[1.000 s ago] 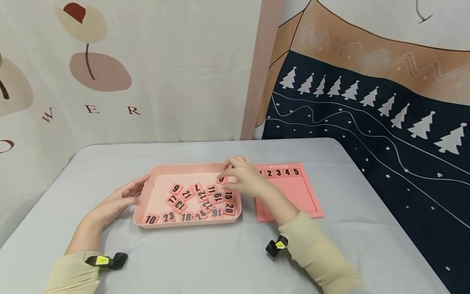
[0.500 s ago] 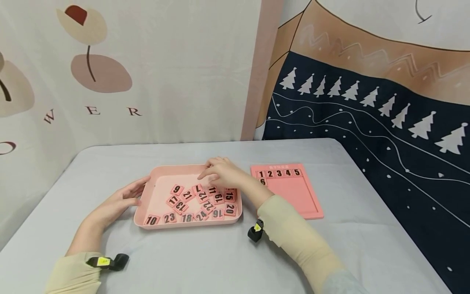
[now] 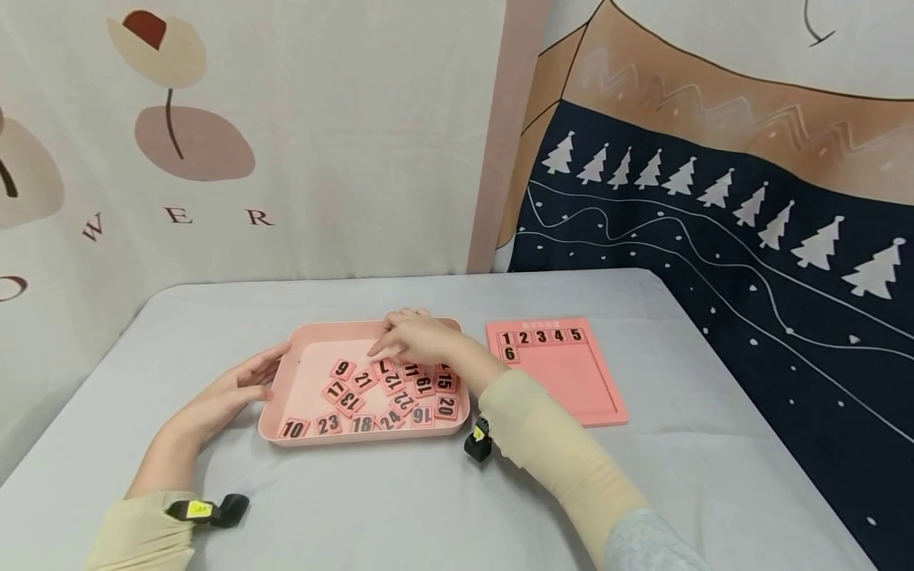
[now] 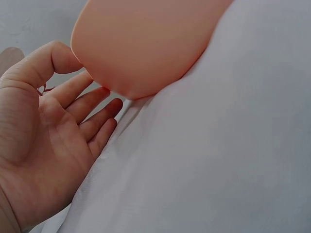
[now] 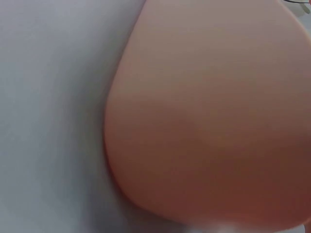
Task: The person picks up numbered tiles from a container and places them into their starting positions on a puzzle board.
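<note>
In the head view my left hand (image 3: 232, 390) rests against the left end of the pink tray (image 3: 307, 337). Its fingers are fairly straight; in the left wrist view the thumb and fingertips (image 4: 99, 92) meet the tray's edge. My right hand (image 3: 417, 337) hovers over the tray's far side, index finger stretched down just above the 7 tile (image 3: 383, 366), which it partly covers. Around it lie loose number tiles, among them the 9 tile (image 3: 343, 369), 21 tile (image 3: 363, 380) and 11 tile (image 3: 412, 370). The right wrist view shows only the tray's outer wall (image 5: 204, 121).
Right of the tray lies a pink number board (image 3: 564, 381), tiles 1 to 5 along its top row and the 6 tile (image 3: 509, 354) below the 1. A pale grey cloth (image 3: 371, 507) covers the table. Patterned curtains (image 3: 357, 143) hang behind.
My right hand has moved left across the tray, from beside the 8 tile to above the 7 tile; the 8 tile is now hidden. The board's 6 tile has come into view. The left hand stays put.
</note>
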### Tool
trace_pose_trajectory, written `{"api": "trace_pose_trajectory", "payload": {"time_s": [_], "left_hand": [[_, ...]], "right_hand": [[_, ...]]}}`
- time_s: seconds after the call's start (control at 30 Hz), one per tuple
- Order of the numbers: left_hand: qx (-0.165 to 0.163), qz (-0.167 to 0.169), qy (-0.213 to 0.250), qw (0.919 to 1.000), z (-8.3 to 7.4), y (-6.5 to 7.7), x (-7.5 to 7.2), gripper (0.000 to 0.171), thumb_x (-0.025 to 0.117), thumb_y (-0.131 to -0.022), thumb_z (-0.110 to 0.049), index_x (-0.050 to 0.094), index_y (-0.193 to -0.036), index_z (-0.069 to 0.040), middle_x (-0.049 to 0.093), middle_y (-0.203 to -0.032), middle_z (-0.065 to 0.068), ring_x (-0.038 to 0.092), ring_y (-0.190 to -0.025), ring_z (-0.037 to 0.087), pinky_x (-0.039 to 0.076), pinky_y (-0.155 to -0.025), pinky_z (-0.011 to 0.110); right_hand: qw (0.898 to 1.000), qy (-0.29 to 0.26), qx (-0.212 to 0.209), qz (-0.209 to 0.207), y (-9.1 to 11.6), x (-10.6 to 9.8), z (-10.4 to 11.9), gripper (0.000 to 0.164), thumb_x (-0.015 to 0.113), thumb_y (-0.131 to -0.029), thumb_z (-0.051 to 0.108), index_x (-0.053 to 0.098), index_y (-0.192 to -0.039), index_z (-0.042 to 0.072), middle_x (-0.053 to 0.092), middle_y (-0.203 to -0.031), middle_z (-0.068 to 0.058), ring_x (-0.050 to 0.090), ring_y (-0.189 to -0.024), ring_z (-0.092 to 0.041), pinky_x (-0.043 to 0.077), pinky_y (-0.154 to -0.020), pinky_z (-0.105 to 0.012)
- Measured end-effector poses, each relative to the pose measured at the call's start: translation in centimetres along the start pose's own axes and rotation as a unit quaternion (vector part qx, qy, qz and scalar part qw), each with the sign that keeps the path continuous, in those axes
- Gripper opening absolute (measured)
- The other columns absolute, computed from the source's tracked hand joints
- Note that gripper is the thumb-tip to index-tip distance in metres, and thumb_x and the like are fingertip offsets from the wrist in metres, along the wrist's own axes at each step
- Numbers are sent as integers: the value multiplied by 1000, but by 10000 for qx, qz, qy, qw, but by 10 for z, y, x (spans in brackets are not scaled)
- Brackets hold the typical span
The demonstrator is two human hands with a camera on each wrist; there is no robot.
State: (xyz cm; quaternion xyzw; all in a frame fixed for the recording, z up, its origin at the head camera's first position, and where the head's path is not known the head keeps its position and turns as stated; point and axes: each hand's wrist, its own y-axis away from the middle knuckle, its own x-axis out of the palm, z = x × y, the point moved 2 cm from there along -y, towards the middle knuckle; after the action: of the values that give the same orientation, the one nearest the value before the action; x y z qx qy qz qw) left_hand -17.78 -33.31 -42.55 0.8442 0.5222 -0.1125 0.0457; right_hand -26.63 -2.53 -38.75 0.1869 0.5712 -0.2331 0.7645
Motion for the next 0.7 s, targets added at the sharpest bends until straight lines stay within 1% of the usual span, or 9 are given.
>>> {"api": "trace_pose_trajectory", "payload": {"time_s": [0.17,0.37,0.5,0.63,0.7], "left_hand": [[45,3,-37,10000,1,0,1,69,52,-87,6,22,-150,3,21,-157,13,37,-124,-7,32,-96,11],[5,1,-55,10000,1,0,-1,70,52,-87,6,21,-150,2,19,-157,14,36,-124,-8,32,-95,10],[-12,-11,-32,10000,-1,0,0,70,52,-87,6,21,-150,2,18,-156,17,36,-124,-7,32,-95,10],[1,-2,-32,10000,-2,0,1,70,52,-87,7,21,-150,2,17,-157,17,36,-124,-7,33,-95,11],[3,-13,-35,10000,-2,0,1,70,52,-87,7,21,-150,2,17,-157,16,36,-124,-7,33,-95,11]], "right_hand": [[9994,327,-71,102,-1,2,5,39,67,-90,21,64,-124,40,50,-120,10,39,-105,-6,27,-94,-28],[9979,614,-174,122,-2,4,6,37,66,-90,24,64,-123,42,49,-121,9,39,-102,-6,27,-91,-29],[9973,681,-194,167,-3,3,7,39,69,-88,23,65,-122,41,49,-121,8,39,-104,-7,27,-96,-33],[9974,665,-153,232,-3,1,7,38,72,-85,27,66,-120,39,49,-127,6,38,-114,-9,24,-105,-40],[9976,638,-112,252,-2,0,7,37,73,-83,29,67,-119,38,48,-129,5,37,-117,-10,23,-107,-42]]}}
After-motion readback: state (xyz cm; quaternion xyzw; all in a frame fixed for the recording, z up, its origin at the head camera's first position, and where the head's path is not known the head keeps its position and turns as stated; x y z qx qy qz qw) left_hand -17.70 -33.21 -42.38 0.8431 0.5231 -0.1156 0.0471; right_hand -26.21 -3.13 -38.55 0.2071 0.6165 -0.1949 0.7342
